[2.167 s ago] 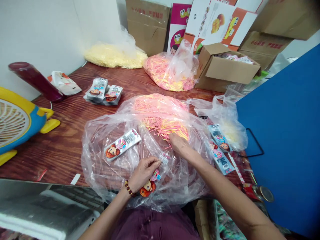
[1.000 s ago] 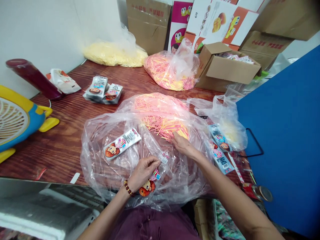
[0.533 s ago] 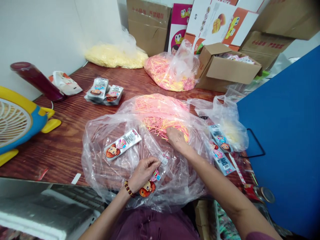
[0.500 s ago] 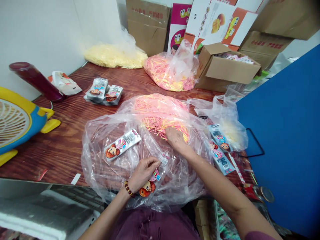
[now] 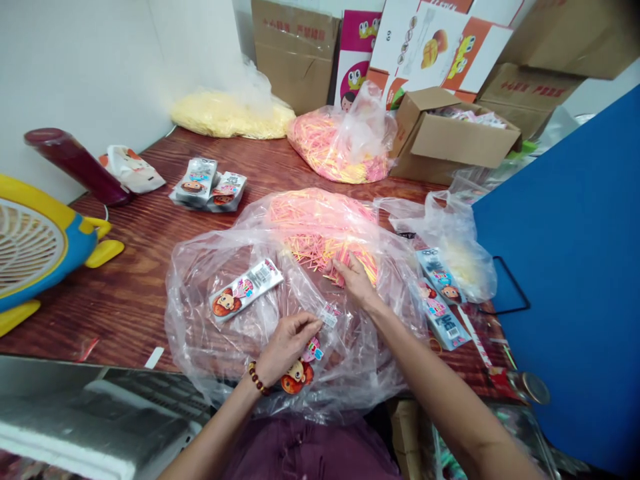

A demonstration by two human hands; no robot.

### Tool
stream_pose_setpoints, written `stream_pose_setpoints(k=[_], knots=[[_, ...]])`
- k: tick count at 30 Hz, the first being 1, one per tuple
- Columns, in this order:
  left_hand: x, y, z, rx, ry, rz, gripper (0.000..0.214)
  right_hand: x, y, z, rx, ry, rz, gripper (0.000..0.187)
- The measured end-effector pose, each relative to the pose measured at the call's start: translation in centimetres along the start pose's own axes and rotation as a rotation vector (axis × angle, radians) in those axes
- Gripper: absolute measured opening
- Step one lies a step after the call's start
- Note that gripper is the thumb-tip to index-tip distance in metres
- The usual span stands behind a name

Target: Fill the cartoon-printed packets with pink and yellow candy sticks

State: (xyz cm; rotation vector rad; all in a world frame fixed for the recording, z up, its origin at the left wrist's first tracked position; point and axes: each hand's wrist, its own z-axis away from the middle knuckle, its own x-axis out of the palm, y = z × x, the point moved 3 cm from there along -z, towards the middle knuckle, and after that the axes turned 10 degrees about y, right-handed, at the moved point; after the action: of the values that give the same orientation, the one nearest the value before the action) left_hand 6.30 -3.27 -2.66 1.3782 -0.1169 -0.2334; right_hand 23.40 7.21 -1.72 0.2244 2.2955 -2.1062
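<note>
A large clear plastic bag (image 5: pixel 200 260) lies spread in front of me, with a heap of thin pink and yellow sticks (image 5: pixel 320 213) at its far end. My right hand (image 5: pixel 355 283) is closed on a small bunch of these sticks at the heap's near edge. My left hand (image 5: pixel 287 343), with a beaded bracelet at the wrist, pinches the upper end of a printed packet (image 5: pixel 299 377) showing a cartoon face; the hand covers part of it. On the bag to the left lies a stack of similar flat packets (image 5: pixel 246 290).
More printed packets (image 5: pixel 443 317) lie at the right by a small bag of pale pieces (image 5: pixel 463 267). Behind are a filled bag of sticks (image 5: pixel 340 143), a yellow-filled bag (image 5: pixel 230 117) and an open carton (image 5: pixel 455 140). A toy-shaped fan (image 5: pixel 75 233) and a dark red bottle (image 5: pixel 77 167) stand left.
My right hand has drawn back slightly from the heap, and a bunch of sticks now shows at its fingers. My left hand stays on the packet.
</note>
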Motion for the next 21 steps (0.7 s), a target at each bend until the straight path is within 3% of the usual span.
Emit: stream_pose_setpoints(k=[2,5,9,13,17,21], knots=[[-0.2,0.4,0.2,0.003,0.011,0.008,0.034,1.4,0.4,1.1,0.020,-0.007,-0.114,0.019],[-0.6,0.9,0.6,0.008,0.030,0.008,0.033,2.7,1.5,2.4,0.050,-0.054,-0.096,0.019],[-0.9,1.4,0.9,0.014,0.038,0.005,0.032,2.9,2.6,2.8,0.050,-0.056,0.042,0.015],[-0.7,1.7,0.9,-0.006,0.055,0.026,0.033,2.8,3.2,2.6,0.092,-0.064,-0.001,0.017],[-1.3,2.2,0.8,-0.017,0.142,0.099,0.030,2.6,3.1,2.0,0.196,0.004,-0.184,0.022],[-2.7,3.0,0.5,0.015,0.275,0.130,0.026,1.9,0.7,1.7,0.341,0.079,-0.480,0.034]])
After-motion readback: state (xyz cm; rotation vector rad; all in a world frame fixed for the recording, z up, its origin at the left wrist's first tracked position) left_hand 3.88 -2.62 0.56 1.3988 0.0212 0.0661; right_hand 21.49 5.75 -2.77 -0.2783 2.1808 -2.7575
